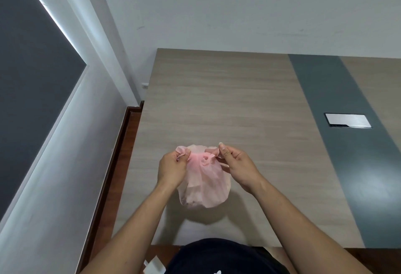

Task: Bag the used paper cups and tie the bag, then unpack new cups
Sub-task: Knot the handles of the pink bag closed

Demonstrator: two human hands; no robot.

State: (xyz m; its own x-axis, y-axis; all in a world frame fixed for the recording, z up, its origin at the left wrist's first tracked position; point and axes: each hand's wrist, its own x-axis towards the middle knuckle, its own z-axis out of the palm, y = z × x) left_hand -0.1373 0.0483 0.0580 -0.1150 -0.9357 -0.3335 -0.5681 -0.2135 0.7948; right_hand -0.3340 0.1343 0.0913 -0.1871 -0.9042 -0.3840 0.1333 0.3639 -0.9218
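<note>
Head view: my pink bag (pixel 204 183) is over the wooden table (pixel 217 100) near its front edge, rounded bottom toward me, gathered mouth pointing up and away. My left hand (pixel 172 168) pinches one twisted ear of the mouth, and my right hand (pixel 237 163) pinches the other, with the fingers of both curled. Pale shapes show through the thin plastic; I cannot tell what they are.

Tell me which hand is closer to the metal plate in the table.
The right hand; the left hand holds the bag on its other side, farther from the metal plate.
</note>
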